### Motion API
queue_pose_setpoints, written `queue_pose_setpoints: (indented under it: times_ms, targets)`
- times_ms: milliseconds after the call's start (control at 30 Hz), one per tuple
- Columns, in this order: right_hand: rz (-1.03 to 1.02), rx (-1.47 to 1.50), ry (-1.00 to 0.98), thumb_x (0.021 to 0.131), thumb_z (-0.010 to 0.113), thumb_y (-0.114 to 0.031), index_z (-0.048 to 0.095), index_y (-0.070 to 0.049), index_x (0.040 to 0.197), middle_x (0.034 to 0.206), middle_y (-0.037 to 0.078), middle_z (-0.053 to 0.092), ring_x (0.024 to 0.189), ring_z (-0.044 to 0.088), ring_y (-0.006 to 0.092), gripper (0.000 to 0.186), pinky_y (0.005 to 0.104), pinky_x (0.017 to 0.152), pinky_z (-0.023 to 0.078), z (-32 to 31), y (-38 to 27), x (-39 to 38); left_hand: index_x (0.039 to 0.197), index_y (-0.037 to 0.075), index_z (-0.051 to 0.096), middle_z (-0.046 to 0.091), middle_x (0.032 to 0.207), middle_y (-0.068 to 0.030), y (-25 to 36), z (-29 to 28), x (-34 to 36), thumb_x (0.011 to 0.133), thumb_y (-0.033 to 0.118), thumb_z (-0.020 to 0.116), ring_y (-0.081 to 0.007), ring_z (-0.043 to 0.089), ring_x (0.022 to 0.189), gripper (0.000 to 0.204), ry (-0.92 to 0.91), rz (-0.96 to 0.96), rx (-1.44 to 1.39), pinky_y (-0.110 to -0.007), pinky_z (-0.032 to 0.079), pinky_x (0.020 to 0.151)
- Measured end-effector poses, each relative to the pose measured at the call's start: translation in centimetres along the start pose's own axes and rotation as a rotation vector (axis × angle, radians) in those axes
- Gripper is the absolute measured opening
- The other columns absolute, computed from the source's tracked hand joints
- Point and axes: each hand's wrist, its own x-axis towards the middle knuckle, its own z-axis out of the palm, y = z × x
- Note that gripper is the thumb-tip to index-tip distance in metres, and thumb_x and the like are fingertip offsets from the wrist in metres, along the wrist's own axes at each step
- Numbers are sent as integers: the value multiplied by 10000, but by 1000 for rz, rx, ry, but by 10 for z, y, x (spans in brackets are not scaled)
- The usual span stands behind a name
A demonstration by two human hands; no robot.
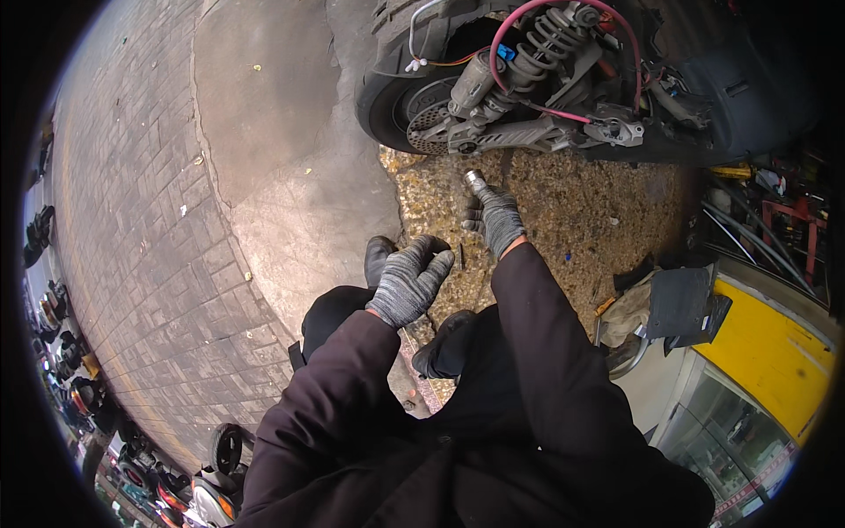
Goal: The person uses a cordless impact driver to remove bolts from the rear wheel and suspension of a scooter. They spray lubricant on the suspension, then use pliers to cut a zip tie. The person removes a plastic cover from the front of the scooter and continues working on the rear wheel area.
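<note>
My right hand (495,217), in a grey knit glove, is closed around a short shiny metal cylinder (475,179) that looks like a socket. It points toward the scooter's rear wheel (387,110) and brake disc (429,129), just short of them. My left hand (410,279), gloved alike, hovers above my knees with thumb and fingers curled together; whatever may be in them is hidden. Beyond my hands, the scooter's rear end lies exposed, with a coil-spring shock absorber (550,44), a grey swingarm (510,136) and a pink hose (495,44).
A thin dark piece (461,256) lies on the pebbled ground between my hands. To the right are a yellow panel (775,352), a dark flat box (679,304) and a rack of tools (783,220). Brick paving (141,220) stretches left, with parked scooters (167,493) along its edge.
</note>
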Motion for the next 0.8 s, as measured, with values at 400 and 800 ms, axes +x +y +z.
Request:
queue_pose_setpoints:
  times_ms: [400,800]
  targets:
    - [-31,373,-254,902,600,-457,561,-69,790,645,50,561,561,538,225,406,369,481,441,13,19,90,1132,-47,573,665,908,-151,-1,-53,-43,914,210,607,-159,612,867,339,98,335,-133,-326,498,779]
    - [-66,138,-462,939,440,-495,503,-81,1355,1395,127,486,1278,450,320,590,482,1085,326,21,13,114,948,22,617,642,769,-202,-18,-47,-80,792,301,622,-409,624,768,319,459,345,224,-475,499,678]
